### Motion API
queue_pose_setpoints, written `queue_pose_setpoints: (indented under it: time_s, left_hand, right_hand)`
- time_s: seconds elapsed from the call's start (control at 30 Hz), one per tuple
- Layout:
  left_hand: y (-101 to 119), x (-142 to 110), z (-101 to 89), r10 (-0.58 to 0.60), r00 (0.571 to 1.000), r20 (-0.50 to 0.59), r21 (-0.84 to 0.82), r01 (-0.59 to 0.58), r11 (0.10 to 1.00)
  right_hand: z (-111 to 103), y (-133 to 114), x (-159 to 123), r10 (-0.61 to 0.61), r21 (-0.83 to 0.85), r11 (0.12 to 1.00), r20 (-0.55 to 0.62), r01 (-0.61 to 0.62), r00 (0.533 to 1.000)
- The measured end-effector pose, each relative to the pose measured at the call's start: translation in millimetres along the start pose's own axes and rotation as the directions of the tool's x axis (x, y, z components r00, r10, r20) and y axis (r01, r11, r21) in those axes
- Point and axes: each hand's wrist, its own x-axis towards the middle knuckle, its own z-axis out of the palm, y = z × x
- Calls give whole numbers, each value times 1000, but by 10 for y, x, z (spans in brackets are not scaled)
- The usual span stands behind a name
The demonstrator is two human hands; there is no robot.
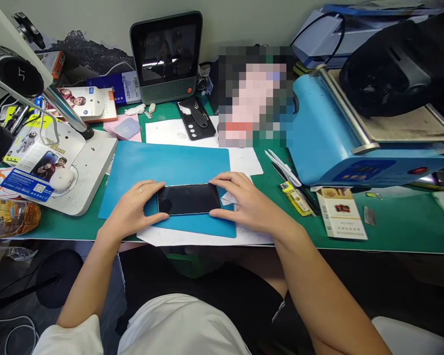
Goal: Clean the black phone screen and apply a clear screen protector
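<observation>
A smartphone (188,199) with a dark screen lies lengthwise, face up, over the blue mat (170,160). My left hand (138,207) grips its left end between thumb and fingers, a ring on one finger. At the opposite end, my right hand (240,202) pinches the corners the same way. A scrap of white tissue (228,198) shows under my right palm. Behind the mat, a black phone case (196,118) rests on white paper.
To the right sits a blue machine (318,138), with tweezers (284,166) and a cigarette box (341,213) nearby. A tablet-like display (166,54) stands at the back. On the left are a white stand base (92,172) and an amber container (13,217).
</observation>
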Motion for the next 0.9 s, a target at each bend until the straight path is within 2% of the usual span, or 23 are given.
queue_pose_setpoints:
  time_s: [0.47, 0.9]
  left_hand:
    - [-12, -3, 16, 11, 1000, -9, 17, -11, 1000]
    - [4, -15, 42, 32, 999, -20, -23, -32, 999]
  right_hand:
    - [19, 16, -46, -59, -28, 998, -84, 56, 995]
    - [66, 50, -67, -46, -50, 998, -83, 42, 995]
